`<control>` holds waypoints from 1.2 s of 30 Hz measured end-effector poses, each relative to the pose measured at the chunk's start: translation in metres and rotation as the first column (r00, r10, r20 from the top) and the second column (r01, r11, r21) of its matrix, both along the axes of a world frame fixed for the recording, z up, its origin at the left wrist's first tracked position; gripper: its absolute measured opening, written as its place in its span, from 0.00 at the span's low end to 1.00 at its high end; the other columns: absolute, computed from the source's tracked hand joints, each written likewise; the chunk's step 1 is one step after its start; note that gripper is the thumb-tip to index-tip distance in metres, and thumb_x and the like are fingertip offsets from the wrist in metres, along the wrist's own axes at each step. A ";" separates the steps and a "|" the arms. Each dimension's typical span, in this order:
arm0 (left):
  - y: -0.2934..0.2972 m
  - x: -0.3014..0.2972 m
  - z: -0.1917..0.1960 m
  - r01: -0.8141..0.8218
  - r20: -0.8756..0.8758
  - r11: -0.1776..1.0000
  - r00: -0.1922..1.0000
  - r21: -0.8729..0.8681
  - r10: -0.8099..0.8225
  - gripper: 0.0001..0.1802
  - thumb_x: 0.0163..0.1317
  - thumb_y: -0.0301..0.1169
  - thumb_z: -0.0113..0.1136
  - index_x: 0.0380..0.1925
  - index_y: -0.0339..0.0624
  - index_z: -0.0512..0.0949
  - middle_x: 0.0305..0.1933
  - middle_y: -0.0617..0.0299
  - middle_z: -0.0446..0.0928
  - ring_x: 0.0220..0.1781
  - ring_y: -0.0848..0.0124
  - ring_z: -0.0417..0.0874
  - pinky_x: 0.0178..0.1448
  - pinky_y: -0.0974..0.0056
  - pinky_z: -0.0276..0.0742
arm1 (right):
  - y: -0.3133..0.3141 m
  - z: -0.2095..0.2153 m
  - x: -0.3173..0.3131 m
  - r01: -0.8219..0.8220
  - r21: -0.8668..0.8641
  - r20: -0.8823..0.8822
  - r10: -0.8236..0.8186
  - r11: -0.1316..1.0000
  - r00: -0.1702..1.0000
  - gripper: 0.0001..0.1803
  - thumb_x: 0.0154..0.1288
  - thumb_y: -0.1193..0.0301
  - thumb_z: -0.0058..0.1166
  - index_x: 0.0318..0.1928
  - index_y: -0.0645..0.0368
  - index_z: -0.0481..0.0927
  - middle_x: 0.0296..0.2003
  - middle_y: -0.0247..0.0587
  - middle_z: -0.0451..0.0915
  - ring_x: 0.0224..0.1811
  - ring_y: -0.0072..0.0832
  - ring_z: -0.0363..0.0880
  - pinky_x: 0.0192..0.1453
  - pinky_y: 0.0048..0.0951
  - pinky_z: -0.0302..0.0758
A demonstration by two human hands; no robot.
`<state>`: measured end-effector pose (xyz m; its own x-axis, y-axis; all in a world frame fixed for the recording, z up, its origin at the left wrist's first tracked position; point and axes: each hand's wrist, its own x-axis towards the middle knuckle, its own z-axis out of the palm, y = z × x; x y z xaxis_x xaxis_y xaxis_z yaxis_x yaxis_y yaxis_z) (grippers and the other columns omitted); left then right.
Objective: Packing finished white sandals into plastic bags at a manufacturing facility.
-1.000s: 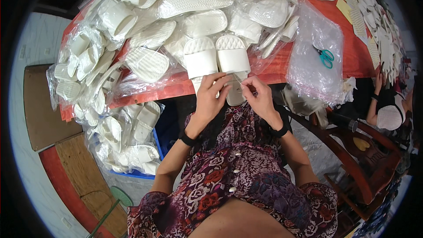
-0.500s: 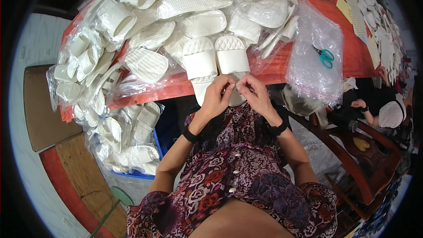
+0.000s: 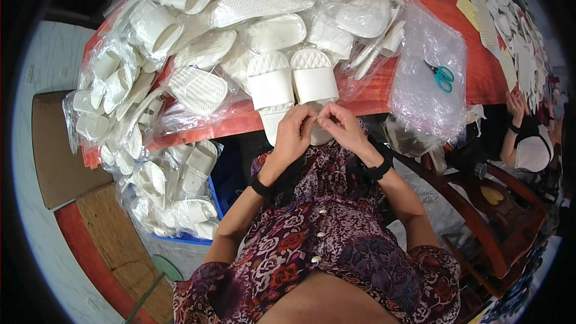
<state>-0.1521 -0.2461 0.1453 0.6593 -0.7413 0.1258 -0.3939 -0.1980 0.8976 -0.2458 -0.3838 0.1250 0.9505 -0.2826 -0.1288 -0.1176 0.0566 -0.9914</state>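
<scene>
A pair of white slide slippers (image 3: 270,89) lies at the table's near edge, straps up, heels toward me. Over the heel of the right slipper (image 3: 315,85), my left hand (image 3: 294,132) and my right hand (image 3: 343,126) meet with thumbs and fingertips pinched together. Whatever sits between the fingertips is too small to make out. Both hands are closed, and a black band circles each wrist.
Plastic-bagged white slippers (image 3: 264,1) heap across the red table (image 3: 489,78). Right of the pair lie clear plastic bags (image 3: 420,90) with teal-handled scissors (image 3: 443,77) on top. A blue crate (image 3: 217,198) holds more bagged slippers. A wooden chair (image 3: 480,234) and another person's hand (image 3: 516,108) are at right.
My hands stay pinched over the right slipper's heel, the fingers shifting slightly. At far right, the other person's hand has moved up to the table edge.
</scene>
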 end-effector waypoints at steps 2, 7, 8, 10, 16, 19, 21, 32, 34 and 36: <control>0.006 -0.004 -0.003 -0.015 0.057 0.997 0.998 0.075 0.010 0.04 0.55 0.18 0.56 0.31 0.35 0.75 0.31 0.55 0.74 0.30 0.63 0.74 0.34 0.64 0.70 | 0.004 0.001 -0.008 -0.011 -0.037 -0.062 0.008 0.999 0.998 0.05 0.63 0.73 0.51 0.32 0.61 0.71 0.24 0.25 0.69 0.26 0.11 0.63 0.28 0.17 0.62; 0.023 -0.005 -0.003 0.077 0.203 0.993 0.975 0.085 -0.093 0.10 0.50 0.17 0.57 0.34 0.38 0.78 0.39 0.55 0.79 0.41 0.58 0.77 0.43 0.61 0.73 | 0.020 -0.006 -0.029 -0.076 -0.024 -0.119 0.072 0.997 0.990 0.05 0.63 0.73 0.52 0.35 0.62 0.72 0.25 0.29 0.73 0.27 0.14 0.68 0.29 0.20 0.67; 0.026 -0.005 -0.002 0.073 0.234 0.996 0.969 0.059 -0.085 0.13 0.49 0.15 0.56 0.35 0.39 0.79 0.42 0.55 0.79 0.44 0.58 0.77 0.46 0.60 0.73 | 0.019 -0.010 -0.032 -0.095 -0.105 -0.135 0.080 0.990 0.988 0.05 0.63 0.73 0.52 0.36 0.62 0.73 0.26 0.33 0.75 0.28 0.17 0.71 0.30 0.22 0.70; 0.035 0.000 0.002 0.049 0.241 0.996 0.968 0.071 -0.065 0.15 0.47 0.14 0.53 0.36 0.39 0.79 0.43 0.54 0.79 0.45 0.58 0.77 0.47 0.60 0.74 | 0.018 -0.012 -0.035 -0.063 -0.319 -0.149 0.016 0.946 0.989 0.06 0.63 0.73 0.52 0.39 0.62 0.73 0.30 0.43 0.78 0.30 0.28 0.79 0.33 0.27 0.75; 0.050 0.011 0.003 -0.029 0.230 0.996 0.973 0.084 0.009 0.21 0.41 0.11 0.45 0.35 0.39 0.78 0.41 0.54 0.79 0.42 0.55 0.76 0.45 0.59 0.73 | 0.006 -0.020 -0.018 0.237 -0.479 -0.125 -0.332 0.845 0.935 0.09 0.61 0.72 0.54 0.42 0.61 0.74 0.33 0.46 0.80 0.33 0.35 0.81 0.33 0.32 0.75; 0.050 0.009 0.004 -0.078 0.200 0.991 0.978 0.113 0.054 0.21 0.44 0.10 0.42 0.34 0.38 0.78 0.40 0.53 0.79 0.42 0.57 0.79 0.39 0.63 0.73 | 0.003 -0.024 -0.008 0.265 -0.600 -0.057 -0.371 0.755 0.927 0.11 0.60 0.72 0.54 0.43 0.60 0.73 0.33 0.47 0.80 0.32 0.39 0.81 0.33 0.35 0.75; 0.049 0.009 0.000 -0.100 0.191 0.991 0.978 0.086 0.082 0.20 0.45 0.10 0.42 0.34 0.38 0.78 0.39 0.53 0.79 0.38 0.60 0.79 0.36 0.65 0.72 | 0.003 -0.024 -0.006 0.249 -0.665 -0.038 -0.364 0.704 0.930 0.12 0.59 0.72 0.54 0.43 0.60 0.73 0.33 0.48 0.80 0.32 0.41 0.80 0.33 0.37 0.74; 0.067 0.028 -0.019 -0.397 0.157 0.916 0.910 0.054 0.385 0.11 0.54 0.16 0.51 0.37 0.35 0.74 0.36 0.54 0.75 0.34 0.65 0.77 0.37 0.65 0.73 | 0.003 -0.029 -0.023 0.210 -0.700 -0.022 -0.315 0.683 0.949 0.13 0.57 0.75 0.56 0.45 0.59 0.75 0.32 0.43 0.78 0.31 0.36 0.80 0.32 0.30 0.75; 0.067 0.029 -0.028 -0.441 0.073 0.893 0.897 0.084 0.436 0.11 0.56 0.18 0.52 0.40 0.33 0.72 0.38 0.52 0.74 0.36 0.64 0.77 0.38 0.65 0.74 | 0.008 -0.025 -0.021 0.226 -0.653 0.009 -0.291 0.723 0.957 0.14 0.57 0.74 0.56 0.45 0.59 0.74 0.33 0.44 0.78 0.31 0.37 0.80 0.33 0.33 0.75; 0.068 0.031 -0.038 -0.484 -0.007 0.868 0.873 0.113 0.488 0.13 0.57 0.20 0.54 0.43 0.31 0.70 0.40 0.50 0.73 0.39 0.64 0.77 0.39 0.65 0.75 | 0.013 -0.016 -0.015 0.165 -0.512 -0.068 -0.231 0.843 0.971 0.19 0.57 0.72 0.56 0.49 0.60 0.71 0.38 0.47 0.76 0.38 0.40 0.78 0.41 0.37 0.74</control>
<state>-0.1214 -0.1779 0.1071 0.9420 -0.3336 0.0365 -0.1930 -0.4495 0.8722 -0.2606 -0.3703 0.1093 0.8534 -0.5204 -0.0299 -0.2784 -0.4066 -0.8701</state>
